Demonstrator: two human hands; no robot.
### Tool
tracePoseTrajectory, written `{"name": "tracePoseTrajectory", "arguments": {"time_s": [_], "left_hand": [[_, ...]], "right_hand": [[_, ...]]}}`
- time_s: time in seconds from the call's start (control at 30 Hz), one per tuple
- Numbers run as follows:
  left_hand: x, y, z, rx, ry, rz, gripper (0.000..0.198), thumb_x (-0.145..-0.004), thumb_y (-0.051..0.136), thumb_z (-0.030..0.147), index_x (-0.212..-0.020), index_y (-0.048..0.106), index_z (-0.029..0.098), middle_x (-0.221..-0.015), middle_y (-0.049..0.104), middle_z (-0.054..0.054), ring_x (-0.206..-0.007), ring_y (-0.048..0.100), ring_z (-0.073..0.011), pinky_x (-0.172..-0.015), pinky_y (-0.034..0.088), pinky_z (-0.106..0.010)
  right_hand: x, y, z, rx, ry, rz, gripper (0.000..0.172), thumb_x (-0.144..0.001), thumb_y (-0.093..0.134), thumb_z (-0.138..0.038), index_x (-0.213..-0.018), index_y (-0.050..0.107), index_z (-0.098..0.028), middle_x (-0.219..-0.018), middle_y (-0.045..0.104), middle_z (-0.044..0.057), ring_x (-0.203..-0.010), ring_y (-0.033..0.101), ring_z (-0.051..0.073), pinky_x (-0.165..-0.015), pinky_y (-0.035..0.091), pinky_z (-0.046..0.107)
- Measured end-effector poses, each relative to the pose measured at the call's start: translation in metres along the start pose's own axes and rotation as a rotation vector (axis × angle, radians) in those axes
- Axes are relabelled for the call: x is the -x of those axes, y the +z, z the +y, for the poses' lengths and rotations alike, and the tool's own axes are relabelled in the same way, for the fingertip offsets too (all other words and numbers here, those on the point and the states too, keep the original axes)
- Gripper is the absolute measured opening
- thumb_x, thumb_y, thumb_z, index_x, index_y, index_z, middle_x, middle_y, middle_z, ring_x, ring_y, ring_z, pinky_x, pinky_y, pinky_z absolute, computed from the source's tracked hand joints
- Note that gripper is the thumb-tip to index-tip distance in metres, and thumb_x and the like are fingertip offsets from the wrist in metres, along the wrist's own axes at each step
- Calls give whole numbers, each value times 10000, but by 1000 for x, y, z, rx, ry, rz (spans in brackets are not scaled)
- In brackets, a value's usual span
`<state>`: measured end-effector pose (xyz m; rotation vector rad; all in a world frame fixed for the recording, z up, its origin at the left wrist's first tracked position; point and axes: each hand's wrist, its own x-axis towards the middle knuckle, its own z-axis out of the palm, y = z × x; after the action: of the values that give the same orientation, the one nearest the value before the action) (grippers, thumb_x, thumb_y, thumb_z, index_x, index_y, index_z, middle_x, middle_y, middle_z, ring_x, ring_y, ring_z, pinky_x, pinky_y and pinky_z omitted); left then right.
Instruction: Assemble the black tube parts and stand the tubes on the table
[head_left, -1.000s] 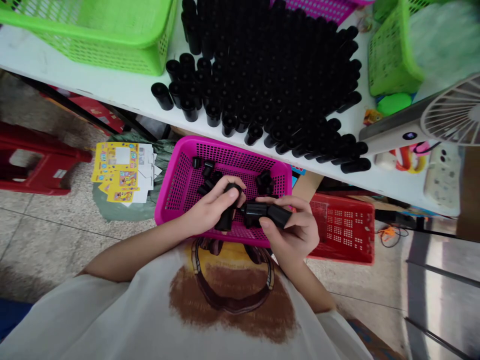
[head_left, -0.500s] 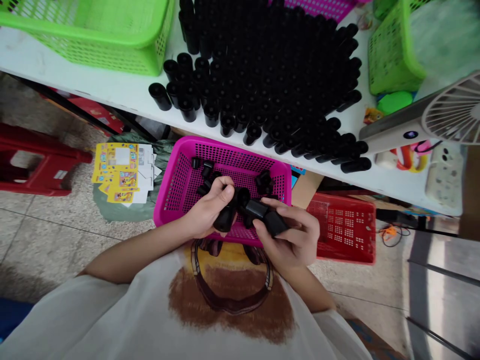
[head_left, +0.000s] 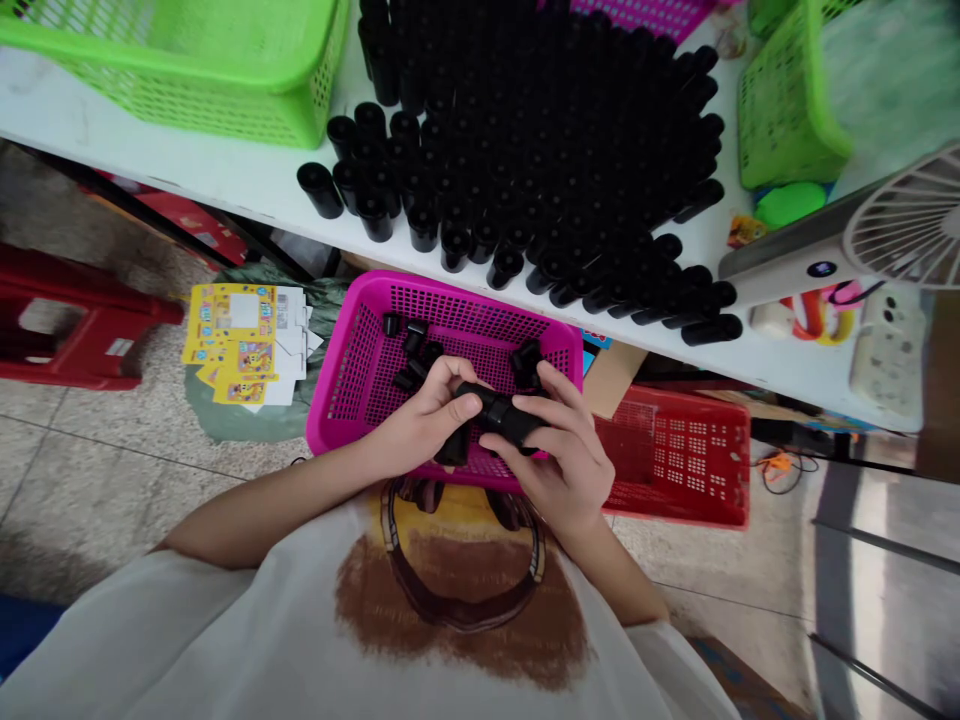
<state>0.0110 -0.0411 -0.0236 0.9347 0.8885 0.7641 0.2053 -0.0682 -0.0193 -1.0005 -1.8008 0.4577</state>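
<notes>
Over the magenta basket (head_left: 330, 400), both hands meet at a black cylindrical piece (head_left: 499, 415) lying roughly level between them. My left hand (head_left: 431, 420) pinches its left end with thumb and fingers; another black cylinder (head_left: 454, 446) hangs below that hand. My right hand (head_left: 562, 450) has its fingers wrapped round the right end. Whether the level piece is one part or two joined parts is hard to tell. Small black caps (head_left: 414, 336) lie in the basket at left, and more (head_left: 526, 358) lie at its right side.
Many black cylinders (head_left: 454, 248) stand on the white table (head_left: 247, 195) up to its front edge. Green baskets (head_left: 300, 100) sit left and right, with a fan (head_left: 787, 260) at right. A red crate (head_left: 690, 460), a red stool (head_left: 82, 330) and yellow cards (head_left: 244, 330) are lower.
My right hand has moved left towards my left hand. The black pieces, angled and apart from the left-hand one before, now line up with it end to end.
</notes>
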Motion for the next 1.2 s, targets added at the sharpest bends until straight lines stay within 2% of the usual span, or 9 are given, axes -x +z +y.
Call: {"name": "tracePoseTrajectory", "arguments": {"time_s": [0.17, 0.27, 0.37, 0.47, 0.53, 0.67, 0.83, 0.93, 1.2], "left_hand": [[-1, -3, -1, 62, -54, -43, 533, -888, 744, 664, -1024, 441, 247, -871, 496, 53, -614, 456, -71, -499, 402, -189], [-1, -2, 1, 133, -96, -54, 549, -859, 788, 641, -1013, 431, 253, -798, 502, 77, -519, 434, -53, -437, 380, -183], [-1, -1, 3, 224, -164, -13, 579, -844, 788, 670, -1050, 421, 272, -656, 454, 115, -430, 424, -66, -379, 348, -177], [0, -1, 4, 287, -235, -1, 634, -811, 790, 717, -1074, 409, 285, -576, 417, 143, -363, 423, -81, -339, 347, -174], [0, 1, 4, 299, -252, 0, 652, -787, 818, 708, -1075, 421, 278, -590, 446, 141, -358, 434, -75, -330, 377, -174], [1, 3, 4, 290, -267, -20, 627, -817, 794, 705, -1115, 478, 253, -589, 490, 128, -359, 443, -67, -343, 444, -181], [1, 1, 3, 306, -261, -35, 672, -788, 795, 739, -1135, 475, 262, -552, 511, 129, -354, 455, -77, -346, 437, -167], [0, 1, 5, 266, -293, 9, 686, -747, 821, 745, -1105, 493, 261, -587, 512, 127, -387, 448, -70, -362, 472, -176], [-2, -4, 2, 260, -319, 59, 724, -692, 872, 729, -1123, 548, 247, -690, 567, 86, -508, 544, -77, -460, 490, -171]], "right_hand": [[-3, -1, -1, -86, 71, -56, 253, -873, 825, -125, -897, 618, -270, -1160, 744, 40, -1090, 805, 254, -913, 714, 420], [-5, -3, -1, -244, 197, -23, 264, -915, 817, -278, -903, 553, -272, -1146, 745, 41, -1154, 781, 276, -962, 695, 491], [-8, -6, 0, -411, 323, 178, 190, -1020, 668, -316, -925, 508, -282, -1192, 726, 35, -1247, 734, 259, -1006, 675, 525], [-9, -6, 0, -413, 249, 394, 218, -1022, 582, -137, -890, 483, -279, -1183, 713, 5, -1203, 743, 200, -1037, 665, 471], [-8, -4, -1, -333, 155, 273, 248, -1001, 573, -81, -885, 479, -279, -1199, 724, 8, -1245, 729, 218, -1055, 653, 502], [-8, 0, -2, -134, 24, -196, 226, -1025, 567, -122, -1162, 587, -300, -1354, 697, 78, -1433, 613, 286, -1104, 615, 574], [-12, -4, 3, 57, 5, -170, 549, -1011, 658, -170, -1514, 543, -357, -1407, 670, 88, -1349, 672, 248, -1103, 631, 429], [-12, -4, 6, 49, 31, -226, 548, -1000, 683, -172, -1504, 576, -360, -1276, 711, 67, -1186, 739, 205, -1031, 656, 346], [-11, 2, 7, 71, 18, -312, 470, -1038, 605, -171, -1492, 590, -291, -1307, 703, 89, -1217, 710, 187, -1055, 627, 308]]}}
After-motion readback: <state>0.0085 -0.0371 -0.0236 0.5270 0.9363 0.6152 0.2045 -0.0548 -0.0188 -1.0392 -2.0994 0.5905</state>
